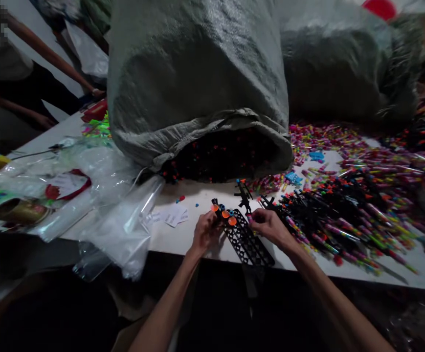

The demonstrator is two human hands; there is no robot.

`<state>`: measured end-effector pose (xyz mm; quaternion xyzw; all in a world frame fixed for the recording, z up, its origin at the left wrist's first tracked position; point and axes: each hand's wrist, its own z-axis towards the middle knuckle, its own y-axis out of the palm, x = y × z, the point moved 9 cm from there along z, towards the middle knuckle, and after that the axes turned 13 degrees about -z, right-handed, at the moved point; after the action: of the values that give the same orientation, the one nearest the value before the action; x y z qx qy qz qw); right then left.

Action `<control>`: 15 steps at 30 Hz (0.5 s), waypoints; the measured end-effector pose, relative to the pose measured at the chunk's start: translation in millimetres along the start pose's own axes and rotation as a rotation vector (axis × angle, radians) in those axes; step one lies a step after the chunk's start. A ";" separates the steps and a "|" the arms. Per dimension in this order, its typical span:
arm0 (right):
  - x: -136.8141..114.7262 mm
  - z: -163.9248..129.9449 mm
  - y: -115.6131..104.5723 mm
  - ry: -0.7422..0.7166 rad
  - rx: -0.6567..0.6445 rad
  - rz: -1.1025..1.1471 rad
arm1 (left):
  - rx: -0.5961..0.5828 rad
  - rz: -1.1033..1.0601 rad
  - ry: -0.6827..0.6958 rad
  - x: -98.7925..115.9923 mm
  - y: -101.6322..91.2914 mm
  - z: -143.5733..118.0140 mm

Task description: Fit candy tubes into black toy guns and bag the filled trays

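My left hand (205, 232) and my right hand (269, 226) both grip a black plastic lattice toy piece (248, 241) that lies on the white table (183, 234) near its front edge. Small orange and blue suction-cup darts (227, 215) sit at the far end of the piece, next to my left fingers. My right hand holds the piece's right side, close to a heap of black toy parts and coloured darts (344, 210).
A big grey woven sack (197, 83) lies open towards me, full of dark parts. A second sack (347, 68) is behind right. Clear plastic bags (117, 215) cover the left of the table. Paper slips (175, 216) lie near my left hand. Another person's arms (51, 58) reach in at far left.
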<state>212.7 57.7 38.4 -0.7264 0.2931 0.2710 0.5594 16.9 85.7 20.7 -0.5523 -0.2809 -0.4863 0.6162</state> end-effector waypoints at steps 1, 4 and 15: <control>-3.3 -1.2 9.7 0.018 -0.038 0.164 | 0.001 0.022 0.013 0.9 -0.2 -0.2; -11.5 -3.7 32.7 0.050 -0.075 0.438 | -0.010 0.070 0.040 2.6 1.1 -1.0; -47.2 -13.0 45.7 -0.217 -0.027 -0.382 | -0.057 0.042 -0.056 -8.2 6.5 -3.3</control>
<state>148.1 41.6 45.5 -0.7427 0.0846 0.2406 0.6191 19.1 84.4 10.0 -0.5887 -0.2723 -0.4654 0.6021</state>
